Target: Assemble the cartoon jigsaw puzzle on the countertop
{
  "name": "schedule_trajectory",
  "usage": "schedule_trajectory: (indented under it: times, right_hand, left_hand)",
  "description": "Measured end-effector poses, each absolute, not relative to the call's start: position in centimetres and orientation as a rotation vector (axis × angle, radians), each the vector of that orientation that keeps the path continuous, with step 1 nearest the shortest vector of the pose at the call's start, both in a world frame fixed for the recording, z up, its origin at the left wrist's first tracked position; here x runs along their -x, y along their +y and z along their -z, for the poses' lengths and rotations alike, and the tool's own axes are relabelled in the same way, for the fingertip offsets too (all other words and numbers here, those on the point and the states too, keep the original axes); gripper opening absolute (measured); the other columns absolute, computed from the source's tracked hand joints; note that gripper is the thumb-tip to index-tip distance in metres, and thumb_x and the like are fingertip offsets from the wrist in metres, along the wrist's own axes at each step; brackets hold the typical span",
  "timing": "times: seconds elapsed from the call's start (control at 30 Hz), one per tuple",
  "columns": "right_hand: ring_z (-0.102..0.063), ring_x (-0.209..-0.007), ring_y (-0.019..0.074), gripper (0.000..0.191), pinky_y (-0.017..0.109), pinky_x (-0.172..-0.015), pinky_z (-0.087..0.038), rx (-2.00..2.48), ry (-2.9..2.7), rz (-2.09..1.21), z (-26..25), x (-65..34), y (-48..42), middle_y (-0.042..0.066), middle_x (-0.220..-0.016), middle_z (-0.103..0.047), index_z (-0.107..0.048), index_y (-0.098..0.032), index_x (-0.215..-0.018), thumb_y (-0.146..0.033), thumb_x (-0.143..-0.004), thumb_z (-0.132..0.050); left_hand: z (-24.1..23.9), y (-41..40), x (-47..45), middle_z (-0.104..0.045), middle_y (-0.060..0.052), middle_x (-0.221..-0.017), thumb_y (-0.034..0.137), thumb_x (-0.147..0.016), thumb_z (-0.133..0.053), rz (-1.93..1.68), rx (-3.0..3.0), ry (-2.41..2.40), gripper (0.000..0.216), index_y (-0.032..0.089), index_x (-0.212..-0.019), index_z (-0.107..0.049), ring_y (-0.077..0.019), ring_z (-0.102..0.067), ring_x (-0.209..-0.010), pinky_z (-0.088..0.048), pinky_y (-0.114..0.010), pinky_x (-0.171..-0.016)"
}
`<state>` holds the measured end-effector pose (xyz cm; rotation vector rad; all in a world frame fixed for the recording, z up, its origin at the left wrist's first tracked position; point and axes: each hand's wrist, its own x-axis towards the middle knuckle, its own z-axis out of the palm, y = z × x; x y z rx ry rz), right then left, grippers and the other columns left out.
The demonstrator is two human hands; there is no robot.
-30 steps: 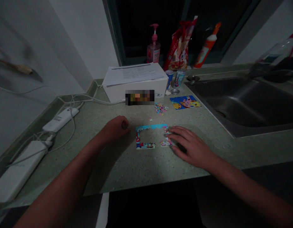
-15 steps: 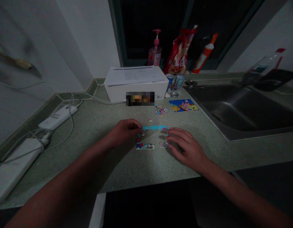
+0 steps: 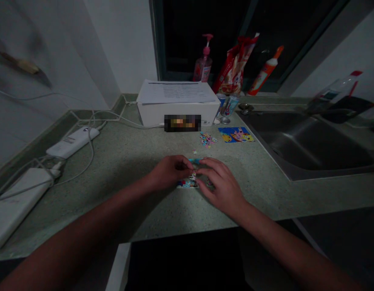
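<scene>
Both our hands have slid in close since a moment ago. Our left hand [image 3: 170, 171] and right hand [image 3: 220, 182] now nearly meet over the small jigsaw puzzle [image 3: 187, 182] (we cannot tell if the fingers pinch a piece). The puzzle lies flat on the bench [image 3: 120, 153], mostly hidden under our hands, with the front edge of the bench just below it. Lots of open bench lies to the left, and there is some to the right before the steel sink [image 3: 308, 141]. Farther back lie a little heap of loose puzzle pieces [image 3: 208, 139] and a picture card [image 3: 236, 134], near a white box [image 3: 177, 115]. Two white power banks [image 3: 73, 142] with cords lie by the wall.
</scene>
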<state>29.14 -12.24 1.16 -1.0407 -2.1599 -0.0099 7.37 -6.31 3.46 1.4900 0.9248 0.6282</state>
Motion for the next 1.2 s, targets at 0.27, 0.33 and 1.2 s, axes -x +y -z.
schedule_trajectory:
  times: [0.27,0.33,1.2]
  right_hand:
    - [-0.062,-0.128,0.0312,0.023,0.055,-0.104,-0.055,1.034,-2.152,0.037,-1.1,-29.1,-12.5,0.013,-0.130,-0.068,-0.066,-0.024,-0.117,-0.024,-0.094,-0.070]
    - [-0.062,-0.128,0.0309,0.022,0.054,-0.104,-0.055,1.030,-2.152,0.050,-1.0,-29.1,-12.5,0.013,-0.129,-0.068,-0.067,-0.023,-0.116,-0.024,-0.094,-0.070]
    - [-0.052,-0.142,0.0328,0.021,0.064,-0.115,-0.046,1.159,-2.312,-0.127,-0.2,-32.5,-13.1,0.012,-0.141,-0.063,-0.071,-0.025,-0.113,-0.021,-0.094,-0.067]
  left_hand:
    - [-3.2,-6.5,-7.7,-0.066,0.001,-0.071,0.028,-0.079,-0.073,-0.590,-1.476,0.928,0.013,0.017,-0.083,-0.067,-0.0120,-0.059,-0.066,-0.047,-0.026,-0.065]
    - [-3.2,-6.6,-7.7,-0.064,0.001,-0.069,0.030,-0.078,-0.073,-0.575,-1.468,0.913,0.015,0.017,-0.082,-0.066,-0.0117,-0.058,-0.064,-0.046,-0.026,-0.063]
    - [-3.6,-5.7,-6.8,-0.071,-0.003,-0.082,0.035,-0.086,-0.065,-0.727,-1.724,1.090,0.018,0.019,-0.090,-0.071,-0.0158,-0.060,-0.071,-0.048,-0.030,-0.069]
